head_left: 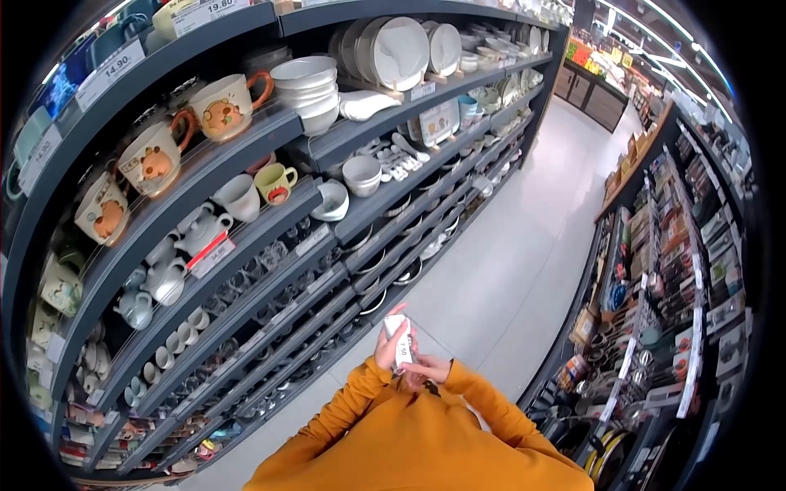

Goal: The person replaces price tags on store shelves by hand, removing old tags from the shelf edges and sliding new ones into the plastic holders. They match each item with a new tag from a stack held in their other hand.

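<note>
Low in the view, in front of my orange top, my left hand [386,348] is closed round a white price label [399,341] with dark print that reads 1.50. My right hand [427,368] is at the lower end of the label, its fingers drawn together against it. The label stands nearly upright between the two hands. Whether something else lies behind it cannot be made out.
Shelves [295,131] on the left hold mugs [223,108], stacked bowls [309,86], plates [399,53] and teapots [201,233]. A pale tiled aisle [524,213] runs ahead. Racks of kitchen utensils [655,327] line the right side.
</note>
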Tool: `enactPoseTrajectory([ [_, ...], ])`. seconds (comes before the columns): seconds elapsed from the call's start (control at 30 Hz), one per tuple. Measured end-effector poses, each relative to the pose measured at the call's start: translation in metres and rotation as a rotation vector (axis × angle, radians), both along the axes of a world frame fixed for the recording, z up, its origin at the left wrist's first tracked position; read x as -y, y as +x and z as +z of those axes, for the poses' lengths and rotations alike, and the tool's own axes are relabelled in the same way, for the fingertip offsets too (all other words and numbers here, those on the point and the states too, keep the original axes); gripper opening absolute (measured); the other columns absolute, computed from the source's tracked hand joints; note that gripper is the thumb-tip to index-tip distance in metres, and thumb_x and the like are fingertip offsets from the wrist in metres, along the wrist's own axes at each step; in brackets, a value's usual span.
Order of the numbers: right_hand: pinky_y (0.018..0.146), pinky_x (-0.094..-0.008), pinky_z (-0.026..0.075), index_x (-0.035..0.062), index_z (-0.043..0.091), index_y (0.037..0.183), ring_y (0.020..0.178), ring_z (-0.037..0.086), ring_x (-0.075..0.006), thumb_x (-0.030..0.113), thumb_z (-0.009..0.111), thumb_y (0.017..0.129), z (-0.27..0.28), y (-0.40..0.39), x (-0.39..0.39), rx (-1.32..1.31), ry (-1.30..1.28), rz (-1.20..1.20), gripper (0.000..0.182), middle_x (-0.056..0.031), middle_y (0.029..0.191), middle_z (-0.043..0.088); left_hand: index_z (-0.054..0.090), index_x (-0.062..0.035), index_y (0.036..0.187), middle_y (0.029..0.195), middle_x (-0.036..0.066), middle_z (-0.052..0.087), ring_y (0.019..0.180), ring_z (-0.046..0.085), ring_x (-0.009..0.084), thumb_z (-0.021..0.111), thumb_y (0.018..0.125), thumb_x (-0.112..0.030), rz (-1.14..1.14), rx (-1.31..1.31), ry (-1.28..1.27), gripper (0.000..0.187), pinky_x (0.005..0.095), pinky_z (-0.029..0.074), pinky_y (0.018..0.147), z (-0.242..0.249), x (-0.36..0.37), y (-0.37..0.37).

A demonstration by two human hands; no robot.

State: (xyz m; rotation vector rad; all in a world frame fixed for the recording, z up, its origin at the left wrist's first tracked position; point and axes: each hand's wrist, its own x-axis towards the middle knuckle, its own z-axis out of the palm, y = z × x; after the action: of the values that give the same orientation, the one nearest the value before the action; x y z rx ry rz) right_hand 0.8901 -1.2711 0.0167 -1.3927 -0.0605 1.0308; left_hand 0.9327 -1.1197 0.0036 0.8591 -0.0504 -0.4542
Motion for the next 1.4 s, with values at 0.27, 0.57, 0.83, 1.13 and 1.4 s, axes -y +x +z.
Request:
enactPoseTrajectory([
  [0.27,0.068,-0.0251,0.051,0.0056,0.061,0.104,0.076,0.061,-0.0105,0.009,0.062,0.086,0.177,0.274,0.093,1.394,-0.212,-0.510,0.018,-0.0029,0.090,0.064,0.038,-0.0198,0.131,0.081,0.005,0.049,0.055,0.048,0.0155,0.044,0.097,-0.034,0.247,-0.280,-0.128,0.038,0.0310,0.044,0.054,-0.011,-0.009,0.066],
  [0.57,0.070,-0.0324,0.050,0.0158,0.065,0.106,0.072,0.063,-0.0198,0.024,0.064,0.083,0.238,0.515,0.120,1.813,-0.679,-0.264,0.024,-0.0018,0.111,0.062,0.045,-0.0124,0.124,0.078,0.005,0.050,0.056,0.048,0.0154,0.045,0.095,-0.044,0.327,-0.401,-0.259,0.043,0.0299,0.042,0.054,-0.043,0.034,0.088],
  [0.83,0.056,-0.0239,0.043,0.0068,0.070,0.084,0.057,0.052,-0.0107,0.024,0.076,0.073,0.261,0.578,0.144,1.586,-0.402,-0.002,0.022,-0.0021,0.075,0.065,0.045,-0.0135,0.122,0.077,0.004,0.050,0.056,0.047,0.0140,0.049,0.094,-0.039,0.498,-0.413,-0.282,0.038,0.0294,0.042,0.055,-0.026,0.143,0.144],
  [1.13,0.053,-0.0196,0.037,0.0005,0.067,0.080,0.063,0.050,-0.0049,0.011,0.071,0.080,0.222,0.498,0.176,1.225,0.186,0.061,0.011,-0.0005,0.074,0.062,0.034,-0.0219,0.137,0.077,0.002,0.045,0.054,0.044,0.0088,0.047,0.096,-0.036,0.926,-0.187,-0.229,0.046,0.0231,0.041,0.051,0.013,0.215,0.181],
  [1.4,0.048,-0.0173,0.031,0.0069,0.057,0.075,0.054,0.043,-0.0009,0.012,0.068,0.084,0.019,0.312,0.174,0.137,0.283,0.452,0.014,0.0047,0.065,0.056,0.040,-0.0106,0.135,0.088,0.000,0.052,0.073,0.050,0.0058,0.056,0.092,-0.018,1.091,-0.161,0.112,0.046,0.0200,0.043,0.062,0.045,0.236,0.154],
])
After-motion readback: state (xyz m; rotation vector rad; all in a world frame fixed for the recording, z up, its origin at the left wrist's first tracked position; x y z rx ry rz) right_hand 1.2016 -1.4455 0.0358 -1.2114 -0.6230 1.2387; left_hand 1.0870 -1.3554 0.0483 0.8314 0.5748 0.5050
